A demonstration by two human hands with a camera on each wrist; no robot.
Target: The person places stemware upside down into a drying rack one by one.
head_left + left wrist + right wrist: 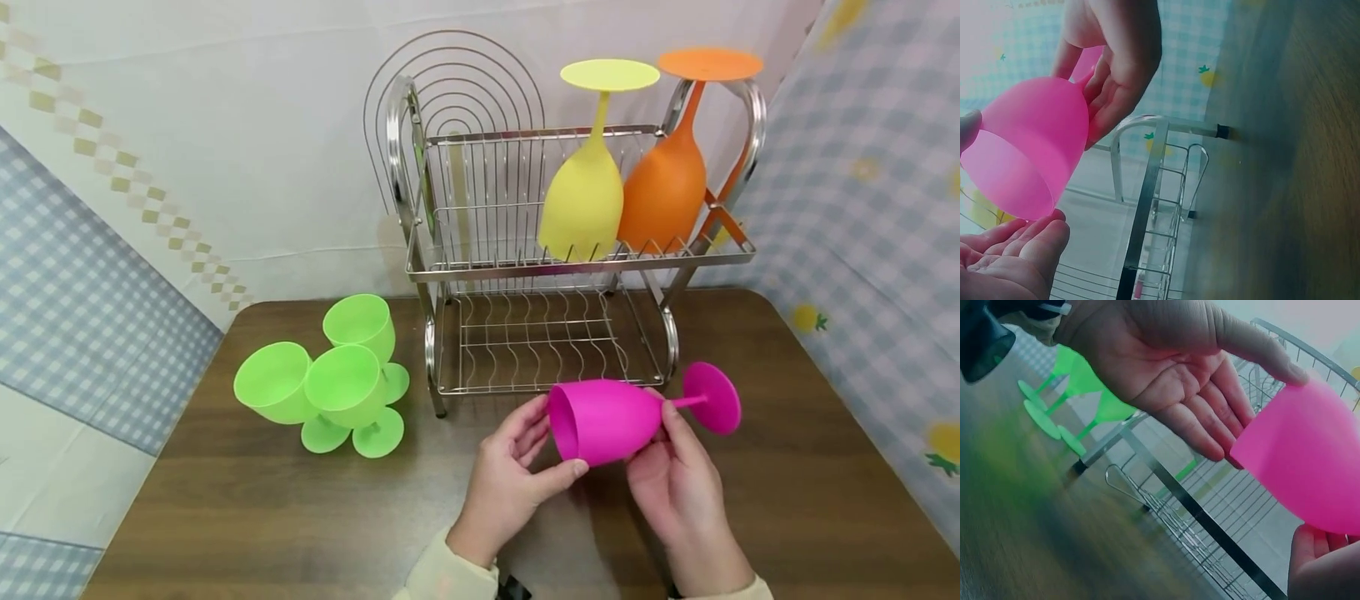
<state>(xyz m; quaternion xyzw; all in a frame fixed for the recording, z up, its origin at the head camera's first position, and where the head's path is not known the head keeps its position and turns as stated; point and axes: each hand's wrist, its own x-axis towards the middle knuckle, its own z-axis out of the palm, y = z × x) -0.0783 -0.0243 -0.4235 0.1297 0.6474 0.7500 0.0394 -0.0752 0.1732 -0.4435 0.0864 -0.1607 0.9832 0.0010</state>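
Both hands hold a magenta plastic goblet (611, 421) on its side above the table, its mouth to the left and its round foot to the right. My left hand (510, 483) grips the rim end, thumb on the near side and fingers on the far side. At the narrow end of the bowl, by the stem, my right hand (678, 479) pinches it with the thumb on top. In the left wrist view the goblet's mouth (1010, 178) faces the camera. The right wrist view shows the left thumb at the rim of the bowl (1310, 450).
Behind the hands stands a two-tier metal dish rack (577, 271). Upside down on its upper tier are a yellow goblet (585, 200) and an orange goblet (663, 196). Three green goblets (345, 387) stand upright in a cluster at left on the wooden table (247, 517).
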